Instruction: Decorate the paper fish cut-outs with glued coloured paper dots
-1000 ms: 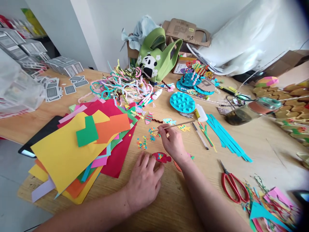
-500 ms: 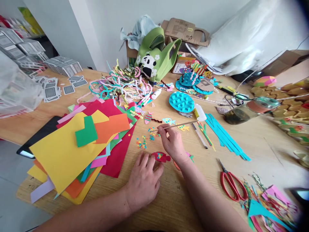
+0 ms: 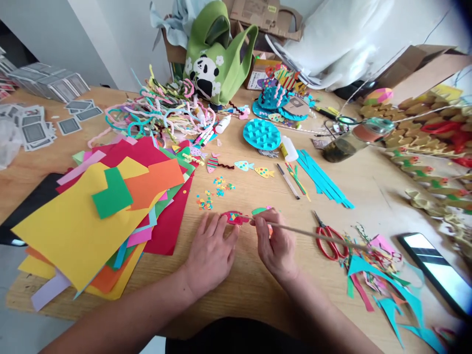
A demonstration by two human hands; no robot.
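Observation:
A red paper fish (image 3: 238, 217) with small coloured pieces on it lies flat on the wooden table. My left hand (image 3: 209, 250) rests palm down with its fingers apart, fingertips at the fish's left end. My right hand (image 3: 276, 242) pinches a long thin stick (image 3: 313, 232), whose near tip is over the fish and whose far end points right, above the scissors. Small confetti dots (image 3: 221, 187) lie in loose clusters just beyond the fish. Partly hidden behind my right hand is a green paper fish (image 3: 260, 210).
Coloured paper sheets (image 3: 70, 221) are stacked at left. Red-handled scissors (image 3: 331, 242), paper scraps (image 3: 391, 280) and a phone (image 3: 437, 270) lie at right. Beyond are blue strips (image 3: 324, 179), a glue bottle (image 3: 288, 149), a blue disc (image 3: 261, 133), pipe cleaners (image 3: 165, 115) and a jar (image 3: 344, 143).
My right hand has moved from near the confetti to the red fish, and the stick now points right. The view has shifted, showing more of the phone.

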